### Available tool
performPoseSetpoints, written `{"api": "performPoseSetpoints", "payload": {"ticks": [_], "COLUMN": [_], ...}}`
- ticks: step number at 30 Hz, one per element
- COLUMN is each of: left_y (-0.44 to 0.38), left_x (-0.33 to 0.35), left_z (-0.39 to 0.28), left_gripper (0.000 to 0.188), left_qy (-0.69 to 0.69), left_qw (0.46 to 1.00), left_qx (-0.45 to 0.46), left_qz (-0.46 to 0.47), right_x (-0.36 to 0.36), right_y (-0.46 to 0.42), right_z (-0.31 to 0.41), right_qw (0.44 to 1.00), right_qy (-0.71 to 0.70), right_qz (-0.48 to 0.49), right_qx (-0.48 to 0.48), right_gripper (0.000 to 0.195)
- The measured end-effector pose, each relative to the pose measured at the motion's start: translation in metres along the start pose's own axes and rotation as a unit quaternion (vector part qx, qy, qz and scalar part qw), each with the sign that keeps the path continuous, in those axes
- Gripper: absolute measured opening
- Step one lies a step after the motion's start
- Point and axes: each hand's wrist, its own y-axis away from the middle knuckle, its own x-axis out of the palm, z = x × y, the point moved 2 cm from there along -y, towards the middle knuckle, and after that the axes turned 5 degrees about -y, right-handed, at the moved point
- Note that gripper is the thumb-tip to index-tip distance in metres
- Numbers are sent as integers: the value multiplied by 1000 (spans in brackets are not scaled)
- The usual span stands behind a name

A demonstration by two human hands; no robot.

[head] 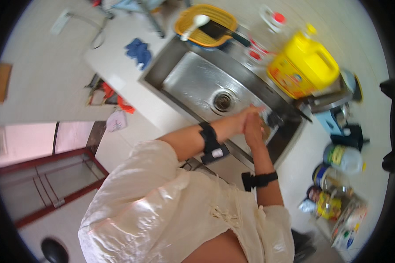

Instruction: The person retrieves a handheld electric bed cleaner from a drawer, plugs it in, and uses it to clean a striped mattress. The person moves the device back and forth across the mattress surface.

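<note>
Over the right end of a stainless steel sink (176, 104), my left hand (241, 121) and my right hand (252, 129) press together. Motion blur hides the fingers, and whether anything lies between them is unclear. Both wrists tilt down into the basin, each forearm wearing a black strap. Just beyond my right hand, a dark object (274, 118) and a brownish item (266, 132) show in the sink corner, too blurred to name. The round drain (223, 100) lies left of my hands, in a wet basin floor.
Behind the sink stand a yellow basket (185, 24) holding a white spoon (200, 20) and a dark flat utensil (214, 29), a clear red-capped jug (266, 36), and a yellow detergent jug (304, 64). Bottles (342, 158) line the right counter. A blue cloth (139, 52) lies left.
</note>
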Motion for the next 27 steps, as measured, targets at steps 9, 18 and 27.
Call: {"api": "performPoseSetpoints", "payload": {"ticks": [9, 18, 27], "left_y": [48, 122, 132], "left_x": [-37, -86, -172], "left_z": [-9, -119, -169], "left_gripper": [41, 23, 45], "left_qy": [-514, -818, -778], "left_qw": [759, 523, 592], "left_qx": [220, 167, 151], "left_qz": [-333, -173, -148], "right_x": [32, 64, 174], "right_y": [-6, -22, -33], "right_z": [60, 61, 65], "right_qw": [691, 928, 921], "right_qy": [-611, -130, 244], "right_qz": [-27, 108, 238], "right_qx": [384, 333, 188], "right_gripper": [43, 18, 37]}}
